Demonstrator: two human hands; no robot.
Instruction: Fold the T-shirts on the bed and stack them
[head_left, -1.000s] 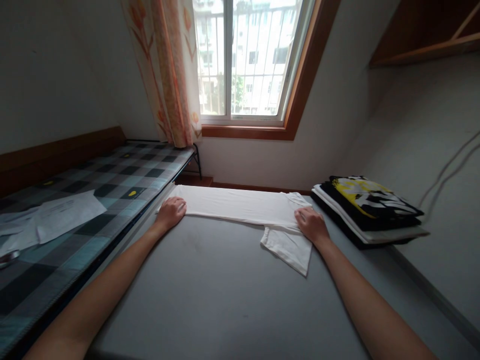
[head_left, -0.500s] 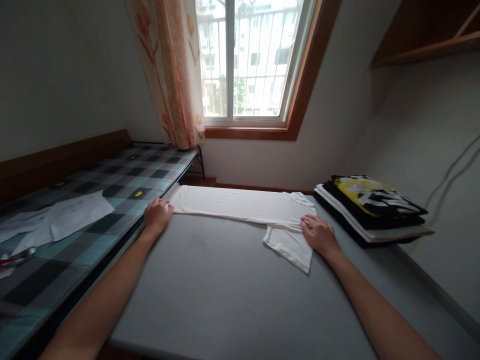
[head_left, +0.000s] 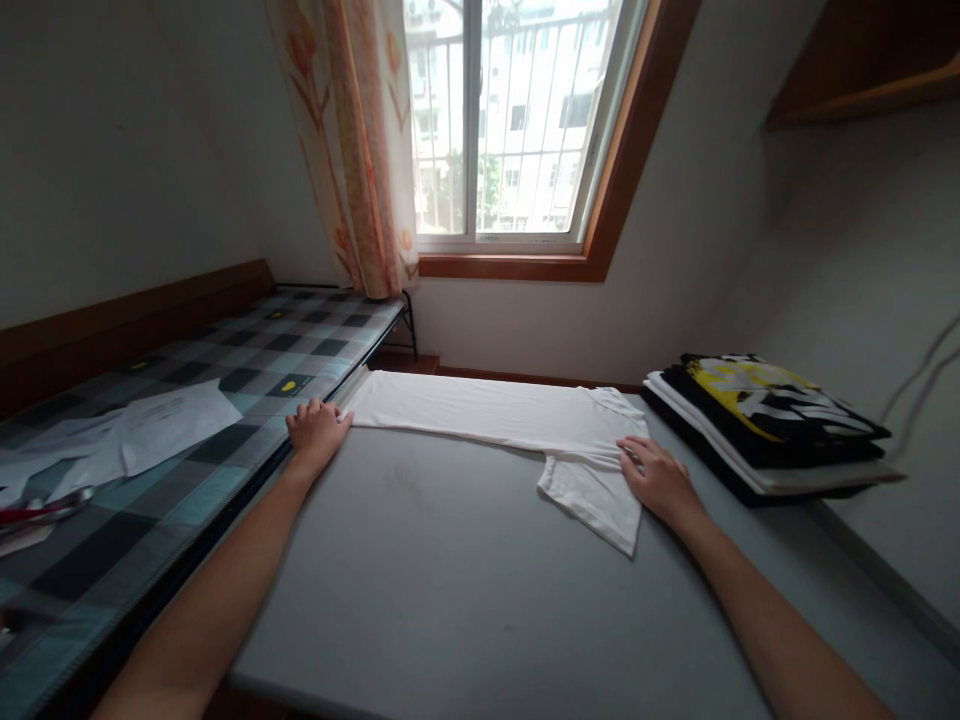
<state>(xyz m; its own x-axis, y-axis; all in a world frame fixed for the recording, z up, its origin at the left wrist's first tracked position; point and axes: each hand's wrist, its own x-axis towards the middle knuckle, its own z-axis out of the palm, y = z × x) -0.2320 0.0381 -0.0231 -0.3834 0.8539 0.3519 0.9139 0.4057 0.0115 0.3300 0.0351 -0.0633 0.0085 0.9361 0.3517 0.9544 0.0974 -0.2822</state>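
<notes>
Shirt [head_left: 480, 408], white and folded into a long narrow strip, lay across the far part of the grey counter [head_left: 450, 570], and I watched it from my distant place. One flap [head_left: 592, 496], which looked like a sleeve, stuck out toward the person near the right end, so this end was wider than the other. The left hand [head_left: 316, 436] was at the left end, fingers bent, just touching the near corner of the shirt; I could not tell whether it pinched the fabric or only rested there. The right hand [head_left: 661, 480] had its fingers, partly curled, on the shirt where the flap began, and here also I could not tell if there was a grip. I judged that the hands stood so far apart because contact at both ends could keep the strip straight and flat. A pile [head_left: 780, 410] of folded clothes stood on the counter just beside the right end, perhaps to be within easy reach. Papers [head_left: 180, 425] lay on the checked bed [head_left: 169, 535] at the left, where, I supposed, they did not disturb the hands.
</notes>
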